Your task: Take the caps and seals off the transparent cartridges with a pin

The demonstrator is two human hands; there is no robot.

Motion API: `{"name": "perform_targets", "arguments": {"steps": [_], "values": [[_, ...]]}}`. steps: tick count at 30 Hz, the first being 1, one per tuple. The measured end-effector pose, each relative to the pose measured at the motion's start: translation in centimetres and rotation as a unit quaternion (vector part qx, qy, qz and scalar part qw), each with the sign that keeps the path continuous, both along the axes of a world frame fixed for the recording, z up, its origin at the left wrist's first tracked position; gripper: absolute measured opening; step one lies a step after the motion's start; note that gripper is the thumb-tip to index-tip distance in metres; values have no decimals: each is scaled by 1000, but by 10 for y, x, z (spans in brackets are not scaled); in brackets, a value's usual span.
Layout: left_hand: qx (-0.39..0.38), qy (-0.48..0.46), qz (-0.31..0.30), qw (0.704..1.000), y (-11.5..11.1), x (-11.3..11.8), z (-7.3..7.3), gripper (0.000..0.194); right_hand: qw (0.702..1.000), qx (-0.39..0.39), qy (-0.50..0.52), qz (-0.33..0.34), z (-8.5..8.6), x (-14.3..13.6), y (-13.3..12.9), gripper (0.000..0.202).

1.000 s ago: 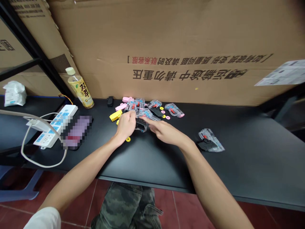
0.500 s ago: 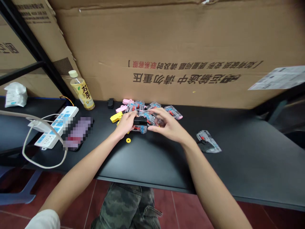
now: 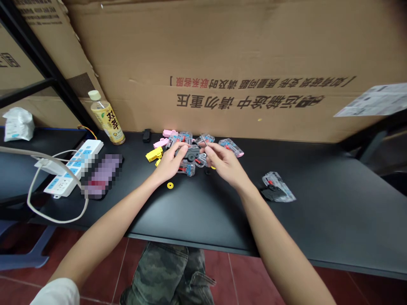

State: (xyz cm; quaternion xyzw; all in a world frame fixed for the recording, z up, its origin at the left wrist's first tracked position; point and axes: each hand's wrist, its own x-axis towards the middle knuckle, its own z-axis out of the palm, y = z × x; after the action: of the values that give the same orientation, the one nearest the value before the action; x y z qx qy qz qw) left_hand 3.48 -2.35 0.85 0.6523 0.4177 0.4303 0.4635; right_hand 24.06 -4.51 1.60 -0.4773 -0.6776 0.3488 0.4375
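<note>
My left hand (image 3: 171, 162) grips a black plastic part (image 3: 191, 154) with a round wheel-like piece on it. Just right of that part, my right hand (image 3: 222, 162) pinches a thin metal pin (image 3: 204, 140) between thumb and fingers. Around and behind both hands lie several clear bagged parts (image 3: 231, 146) with red and blue pieces. Yellow parts (image 3: 154, 154) and pink parts (image 3: 161, 143) rest left of the pile. A yellow ring (image 3: 170, 185) lies on the black table (image 3: 203, 216) below my left hand.
A bagged black part (image 3: 275, 189) lies to the right. At the left are a phone (image 3: 103, 176), a white power strip (image 3: 74, 167) with cables and a yellow-labelled bottle (image 3: 108, 119). Behind stands a cardboard sheet (image 3: 238, 51); a small black piece (image 3: 146, 135) sits near it.
The black part in my left hand has turned, so its round piece now shows. My right hand's fingers have closed on a thin pin, and a small black piece shows on the table below them.
</note>
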Motion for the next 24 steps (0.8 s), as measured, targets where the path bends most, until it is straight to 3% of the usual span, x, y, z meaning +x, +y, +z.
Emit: {"name": "perform_targets", "arguments": {"steps": [2, 7, 12, 24], "values": [[-34, -30, 46, 998, 4, -1, 0, 32, 1000, 12, -24, 1, 2, 8, 0, 53], [-101, -74, 141, 982, 7, 0, 2, 35, 983, 40, -150, 101, 9, 14, -5, 46], [-81, -51, 156, 983, 3, 2, 3, 39, 969, 47, -200, 134, 11, 7, -8, 47], [-30, 12, 176, 984, 0, -1, 7, 40, 967, 34, -206, 147, 10, 9, -8, 49]]}}
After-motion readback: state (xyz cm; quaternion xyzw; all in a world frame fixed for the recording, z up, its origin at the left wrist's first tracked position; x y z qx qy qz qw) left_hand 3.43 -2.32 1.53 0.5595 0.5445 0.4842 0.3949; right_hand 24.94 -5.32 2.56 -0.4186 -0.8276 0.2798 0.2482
